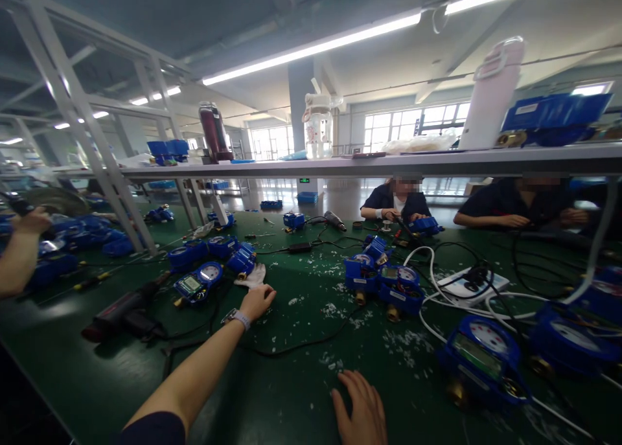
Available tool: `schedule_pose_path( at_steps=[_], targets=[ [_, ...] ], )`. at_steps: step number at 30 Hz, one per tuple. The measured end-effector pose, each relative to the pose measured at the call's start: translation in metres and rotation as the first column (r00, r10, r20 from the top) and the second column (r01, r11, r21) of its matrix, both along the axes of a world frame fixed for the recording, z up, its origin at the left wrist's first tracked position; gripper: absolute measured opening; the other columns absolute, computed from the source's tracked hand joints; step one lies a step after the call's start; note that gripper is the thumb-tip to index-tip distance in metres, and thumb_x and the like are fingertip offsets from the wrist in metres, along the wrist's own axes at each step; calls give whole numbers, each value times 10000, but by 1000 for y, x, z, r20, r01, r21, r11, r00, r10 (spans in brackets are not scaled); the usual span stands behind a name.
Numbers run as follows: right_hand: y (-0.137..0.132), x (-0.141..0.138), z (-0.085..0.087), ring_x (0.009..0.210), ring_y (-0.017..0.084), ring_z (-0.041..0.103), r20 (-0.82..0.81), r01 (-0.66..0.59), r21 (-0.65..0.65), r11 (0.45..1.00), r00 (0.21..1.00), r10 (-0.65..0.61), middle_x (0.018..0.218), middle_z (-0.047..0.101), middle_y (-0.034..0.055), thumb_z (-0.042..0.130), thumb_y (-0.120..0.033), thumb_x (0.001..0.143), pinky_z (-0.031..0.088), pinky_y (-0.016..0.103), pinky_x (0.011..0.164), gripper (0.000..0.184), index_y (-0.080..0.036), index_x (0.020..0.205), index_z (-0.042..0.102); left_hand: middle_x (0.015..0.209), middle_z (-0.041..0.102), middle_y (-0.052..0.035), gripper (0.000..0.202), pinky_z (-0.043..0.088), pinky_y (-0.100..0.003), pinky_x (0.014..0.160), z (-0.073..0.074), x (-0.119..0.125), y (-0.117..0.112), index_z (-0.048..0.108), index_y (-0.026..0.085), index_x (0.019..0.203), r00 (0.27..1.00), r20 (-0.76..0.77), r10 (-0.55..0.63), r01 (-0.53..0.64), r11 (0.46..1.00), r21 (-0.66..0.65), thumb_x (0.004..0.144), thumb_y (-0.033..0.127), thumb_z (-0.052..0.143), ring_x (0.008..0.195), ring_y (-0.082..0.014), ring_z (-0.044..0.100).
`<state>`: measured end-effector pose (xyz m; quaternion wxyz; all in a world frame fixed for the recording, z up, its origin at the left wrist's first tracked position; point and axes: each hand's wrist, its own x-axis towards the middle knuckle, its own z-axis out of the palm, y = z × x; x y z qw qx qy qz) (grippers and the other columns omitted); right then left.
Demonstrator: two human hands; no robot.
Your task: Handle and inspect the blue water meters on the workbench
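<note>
My left hand [256, 304], with a pale band [241, 320] on its wrist, reaches over the green table. Its fingers are bent together; whatever is between them, if anything, is hidden. Just beyond it lies a white glove [254, 276], beside several blue water meters. The nearest of these, a meter with an exposed display [199, 282], sits left of the hand. My right hand [360, 411] is low in the picture, fingers apart over the tabletop, holding nothing. To its right stands a large blue meter [486, 361] with a brass fitting.
A heat gun [126, 314] lies at left, its cable crossing the table. Paired blue meters [383, 280], white scraps [335, 310] and a power strip [473, 283] occupy the middle and right. A shelf [350, 166] holds bottles. Co-workers [396, 202] sit opposite; another person's arm [22, 251] shows at left.
</note>
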<state>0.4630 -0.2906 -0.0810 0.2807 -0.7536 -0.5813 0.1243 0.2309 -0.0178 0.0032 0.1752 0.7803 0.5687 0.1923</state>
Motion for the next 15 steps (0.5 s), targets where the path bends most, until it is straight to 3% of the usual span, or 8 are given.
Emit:
schedule_pose_path(
  at_steps=[5,9,12,15],
  targets=[
    [-2,-5,4,1259,295,455,12,26,41,999,1000,-26,1285,572,60,418,-320,930,342,533,1068,359,-236,1184,658,863,643,-34,342,475,-400,859,13,55,-4,624,137,850,964,246,-106,133,986,-96,904,466,549,852,-192,609],
    [-2,-8,6,1254,298,462,3,41,69,997,999,-42,1266,586,63,474,-266,905,337,535,1071,321,-233,1156,670,1024,674,-71,342,483,-378,901,14,124,-14,601,146,1088,878,448,-168,296,927,-232,843,379,654,952,-206,625],
    [-2,-12,7,1255,300,462,-14,73,83,994,997,-72,1258,594,53,534,-205,857,336,531,1076,314,-239,1135,677,1165,638,-114,594,517,-391,875,9,172,-25,433,155,1331,817,570,-87,349,862,-368,841,407,656,992,-221,635],
    [-1,-15,7,1238,284,484,-56,119,88,989,992,-115,1226,616,10,601,-174,813,340,511,1084,312,-279,1094,687,1309,535,-155,717,539,-417,854,4,214,-33,259,179,1431,761,644,78,320,818,-478,877,512,571,1036,-243,621]
  ],
)
